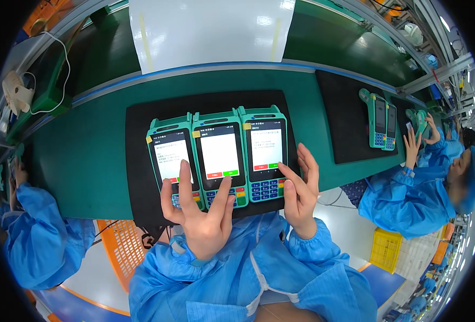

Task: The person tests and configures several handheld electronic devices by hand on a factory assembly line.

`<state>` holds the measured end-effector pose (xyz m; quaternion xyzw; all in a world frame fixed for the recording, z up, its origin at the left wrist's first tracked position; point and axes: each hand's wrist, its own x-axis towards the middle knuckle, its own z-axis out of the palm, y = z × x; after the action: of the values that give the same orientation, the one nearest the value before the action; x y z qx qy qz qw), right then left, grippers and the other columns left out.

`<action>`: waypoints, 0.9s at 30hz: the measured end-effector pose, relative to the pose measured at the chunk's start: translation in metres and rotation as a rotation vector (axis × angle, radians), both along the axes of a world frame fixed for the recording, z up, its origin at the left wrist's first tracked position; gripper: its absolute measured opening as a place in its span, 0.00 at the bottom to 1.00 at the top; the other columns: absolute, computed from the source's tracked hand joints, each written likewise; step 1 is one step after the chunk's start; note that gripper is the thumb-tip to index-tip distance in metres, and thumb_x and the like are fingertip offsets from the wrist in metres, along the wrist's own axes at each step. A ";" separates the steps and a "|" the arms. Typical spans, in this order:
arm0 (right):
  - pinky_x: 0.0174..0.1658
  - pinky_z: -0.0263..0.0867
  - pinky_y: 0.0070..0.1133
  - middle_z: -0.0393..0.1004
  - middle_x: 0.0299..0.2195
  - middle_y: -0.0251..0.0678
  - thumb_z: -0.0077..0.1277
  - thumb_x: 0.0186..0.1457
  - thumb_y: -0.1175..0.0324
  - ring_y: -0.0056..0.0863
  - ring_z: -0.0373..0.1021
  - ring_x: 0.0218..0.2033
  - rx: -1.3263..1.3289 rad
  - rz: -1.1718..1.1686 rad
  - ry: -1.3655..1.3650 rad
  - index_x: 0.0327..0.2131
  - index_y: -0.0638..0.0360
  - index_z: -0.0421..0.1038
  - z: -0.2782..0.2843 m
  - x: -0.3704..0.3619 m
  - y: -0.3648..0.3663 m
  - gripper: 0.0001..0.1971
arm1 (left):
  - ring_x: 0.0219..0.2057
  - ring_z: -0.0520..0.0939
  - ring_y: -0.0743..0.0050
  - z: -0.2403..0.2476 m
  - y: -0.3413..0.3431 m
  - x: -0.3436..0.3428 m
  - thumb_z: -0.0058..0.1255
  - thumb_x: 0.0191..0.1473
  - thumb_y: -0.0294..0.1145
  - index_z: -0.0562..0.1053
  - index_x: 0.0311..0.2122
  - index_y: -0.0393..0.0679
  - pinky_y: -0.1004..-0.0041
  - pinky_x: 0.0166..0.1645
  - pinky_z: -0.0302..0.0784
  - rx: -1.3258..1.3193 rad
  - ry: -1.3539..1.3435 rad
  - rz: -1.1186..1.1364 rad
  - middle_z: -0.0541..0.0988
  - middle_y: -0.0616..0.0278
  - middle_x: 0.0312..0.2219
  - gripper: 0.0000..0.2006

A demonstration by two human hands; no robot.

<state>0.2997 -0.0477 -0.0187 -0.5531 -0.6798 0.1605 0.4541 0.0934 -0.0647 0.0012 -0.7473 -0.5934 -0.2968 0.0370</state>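
1. On the black mat [141, 161] at the counter's [87, 161] near edge: three green terminals side by side, the left terminal [172, 161], the middle terminal [220, 155] and the right terminal [264, 153], screens lit.
2. Left hand [200, 214]: fingers spread, not clenched, grasping nothing. Index tip on left terminal's screen; another finger reaches middle terminal's lower screen edge.
3. Right hand [301, 193]: fingers loosely extended, holding nothing. Index tip touches right terminal's screen, low, by the coloured buttons.
4. White sheet [210, 32] lies far, beyond the mat.
5. Right, a second mat [345, 118] carries more terminals [382, 121]; another person's hand [412, 145] near them.
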 end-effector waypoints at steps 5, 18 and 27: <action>0.62 0.54 0.37 0.57 0.61 0.58 0.45 0.58 0.73 0.50 0.57 0.62 -0.012 -0.016 -0.010 0.44 0.64 0.78 0.000 0.000 -0.001 0.14 | 0.63 0.43 0.32 0.000 0.002 0.001 0.61 0.48 0.32 0.82 0.42 0.51 0.53 0.65 0.44 -0.004 -0.002 0.005 0.54 0.39 0.64 0.13; 0.63 0.51 0.39 0.56 0.61 0.56 0.42 0.60 0.72 0.51 0.54 0.63 -0.023 -0.021 -0.008 0.44 0.65 0.77 0.002 -0.002 -0.002 0.15 | 0.63 0.44 0.31 -0.003 0.009 0.004 0.57 0.53 0.31 0.82 0.41 0.49 0.50 0.65 0.44 0.015 -0.008 -0.022 0.55 0.38 0.64 0.10; 0.63 0.50 0.38 0.57 0.61 0.56 0.40 0.61 0.69 0.49 0.55 0.62 -0.038 -0.023 -0.035 0.44 0.67 0.77 0.005 -0.001 -0.001 0.16 | 0.63 0.44 0.32 0.002 -0.003 -0.029 0.59 0.51 0.33 0.82 0.40 0.46 0.50 0.65 0.39 -0.019 0.069 0.237 0.58 0.32 0.61 0.10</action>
<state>0.2989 -0.0482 -0.0135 -0.5721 -0.6781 0.1584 0.4333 0.0642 -0.0672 0.0028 -0.6820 -0.6787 -0.2589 0.0850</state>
